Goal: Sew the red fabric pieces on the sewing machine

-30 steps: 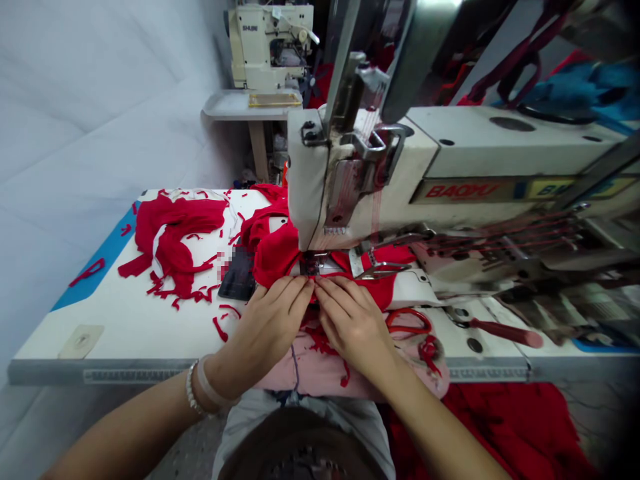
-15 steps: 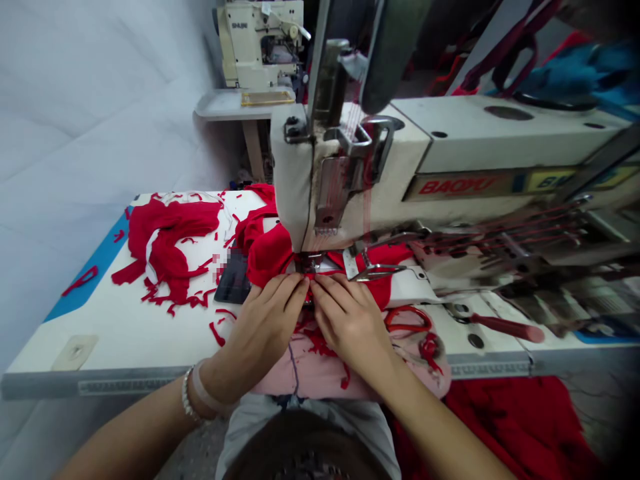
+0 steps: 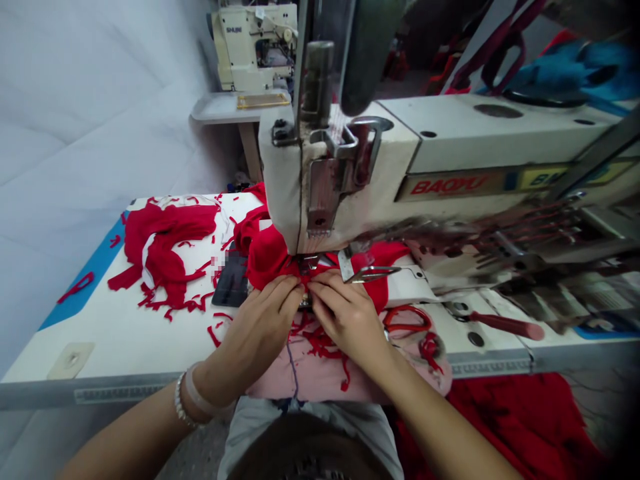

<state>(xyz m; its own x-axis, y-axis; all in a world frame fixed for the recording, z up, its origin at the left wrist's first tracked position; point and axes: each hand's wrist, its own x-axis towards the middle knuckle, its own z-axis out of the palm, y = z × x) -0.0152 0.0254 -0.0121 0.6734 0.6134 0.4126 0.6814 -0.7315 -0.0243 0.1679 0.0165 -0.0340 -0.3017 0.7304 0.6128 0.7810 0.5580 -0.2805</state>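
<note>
Red fabric (image 3: 270, 257) lies bunched under the head of a white sewing machine (image 3: 345, 207), spreading to both sides of the presser foot (image 3: 309, 263). My left hand (image 3: 267, 313) presses on the near left edge of the fabric, its fingers bent and held together. On the right, my right hand (image 3: 345, 310) pinches the same cloth, fingertips just in front of the foot. A narrow gap parts the two hands. The fabric edge under the fingertips is partly hidden. Red threads run down the machine head to the needles.
Red scraps (image 3: 170, 253) and a dark phone-like slab (image 3: 231, 277) lie left on the table. Red-handled scissors (image 3: 407, 319) and a red-handled screwdriver (image 3: 505, 325) are at right. A pink cloth (image 3: 270, 373) covers the front edge. Another sewing machine (image 3: 255, 50) stands behind.
The view has shifted slightly, so the machine appears further left. Both hands stay at the presser foot on the red fabric, with the fingers a little more bent.
</note>
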